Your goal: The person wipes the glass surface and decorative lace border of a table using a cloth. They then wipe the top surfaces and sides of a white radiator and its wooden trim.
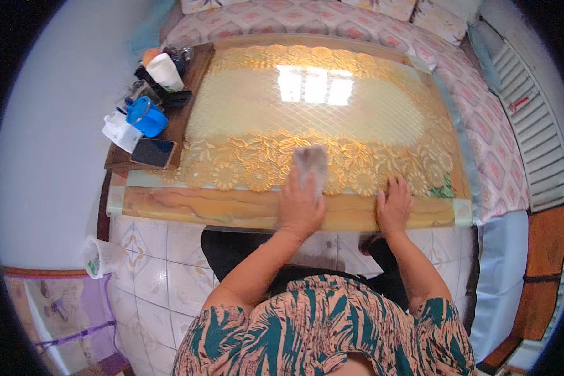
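- At the near side of the table, we find the left hand palm down, its forearm reaching up from the lower edge of the view and its fingers pointing toward the far side.
- We note one grey-white cloth under and ahead of those fingers, lying on the gold floral border. Hand and cloth are slightly blurred; we cannot tell whether the fingers clamp the cloth or only press it.
- We record the right hand resting palm down across the near edge, fingers a little apart and bent, holding nothing.
- We count two hands and one cloth; the cloth lies nearer the left hand.
- On the tabletop, one bright window reflection shows beyond the cloth, and we see one green leafy patch near the right corner.
- On the dark wooden stand at left, we count one phone, one blue container and one crumpled white wrapper, among other items too crowded to count.
- Beyond the table we see one patterned seat.
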{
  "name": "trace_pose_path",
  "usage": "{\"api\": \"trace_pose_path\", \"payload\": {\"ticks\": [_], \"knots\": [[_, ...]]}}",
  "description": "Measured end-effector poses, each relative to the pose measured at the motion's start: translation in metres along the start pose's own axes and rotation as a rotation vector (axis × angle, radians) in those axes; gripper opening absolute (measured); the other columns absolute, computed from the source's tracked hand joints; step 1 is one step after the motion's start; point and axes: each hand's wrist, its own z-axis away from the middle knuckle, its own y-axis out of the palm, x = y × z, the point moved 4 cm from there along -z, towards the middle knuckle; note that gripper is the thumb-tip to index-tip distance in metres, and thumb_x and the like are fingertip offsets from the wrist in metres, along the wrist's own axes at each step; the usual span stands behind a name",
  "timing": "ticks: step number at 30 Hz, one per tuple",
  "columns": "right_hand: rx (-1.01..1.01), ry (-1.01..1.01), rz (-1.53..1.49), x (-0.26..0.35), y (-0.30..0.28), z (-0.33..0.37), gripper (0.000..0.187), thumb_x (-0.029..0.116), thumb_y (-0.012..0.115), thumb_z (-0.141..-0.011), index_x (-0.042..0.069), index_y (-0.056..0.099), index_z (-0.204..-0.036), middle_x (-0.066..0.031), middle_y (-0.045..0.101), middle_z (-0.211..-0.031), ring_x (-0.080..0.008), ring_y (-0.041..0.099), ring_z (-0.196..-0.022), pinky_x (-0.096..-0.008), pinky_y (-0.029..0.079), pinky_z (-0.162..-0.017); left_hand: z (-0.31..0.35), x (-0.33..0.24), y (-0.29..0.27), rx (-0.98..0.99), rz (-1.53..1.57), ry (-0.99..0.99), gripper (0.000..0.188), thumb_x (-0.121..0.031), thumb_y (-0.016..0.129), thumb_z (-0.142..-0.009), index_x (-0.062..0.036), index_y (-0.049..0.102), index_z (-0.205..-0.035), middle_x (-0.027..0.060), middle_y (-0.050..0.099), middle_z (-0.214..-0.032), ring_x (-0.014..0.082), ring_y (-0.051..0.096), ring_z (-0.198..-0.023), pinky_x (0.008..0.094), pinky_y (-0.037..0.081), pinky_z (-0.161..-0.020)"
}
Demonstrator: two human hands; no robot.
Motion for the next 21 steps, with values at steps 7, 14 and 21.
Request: {"api": "trace_pose_path", "payload": {"ticks": [7,14,21], "knots": [[-0.022,-0.020,-0.010,0.000,-0.005,0.001,0.049,0.022,0.062,-0.083,0.010,0.048,-0.129,-0.0133,0.041,-0.140,-0.0331,0.037,-0.130,-0.0511,0.030,-0.102,-0.006,-0.021,0.018,0.036,-0.069,0.311,0.056,-0.019,0.057,-0.080,-0.0124,0.047,-0.135,0.0182,0.036,-0.145,0.0408,0.032,-0.134,0.0512,0.032,-0.105],[-0.021,-0.040,-0.026,0.001,-0.006,0.001,0.047,0.021,0.060,-0.084,0.009,0.048,-0.128,-0.0142,0.041,-0.140,-0.0337,0.036,-0.130,-0.0505,0.030,-0.102,-0.091,0.147,-0.022,-0.182,-0.173,-0.042,0.054,-0.010,0.051,-0.083,-0.0025,0.042,-0.135,0.0179,0.041,-0.142,0.0390,0.039,-0.129,0.0474,0.031,-0.109],[-0.003,-0.042,-0.036,0.007,-0.007,0.001,0.048,0.021,0.059,-0.085,0.009,0.047,-0.130,-0.0144,0.040,-0.141,-0.0339,0.035,-0.131,-0.0503,0.029,-0.103,-0.027,0.247,-0.084,-0.067,-0.328,-0.255,0.055,-0.013,0.052,-0.082,-0.0060,0.045,-0.136,0.0170,0.038,-0.144,0.0392,0.030,-0.135,0.0452,0.022,-0.114]]}}
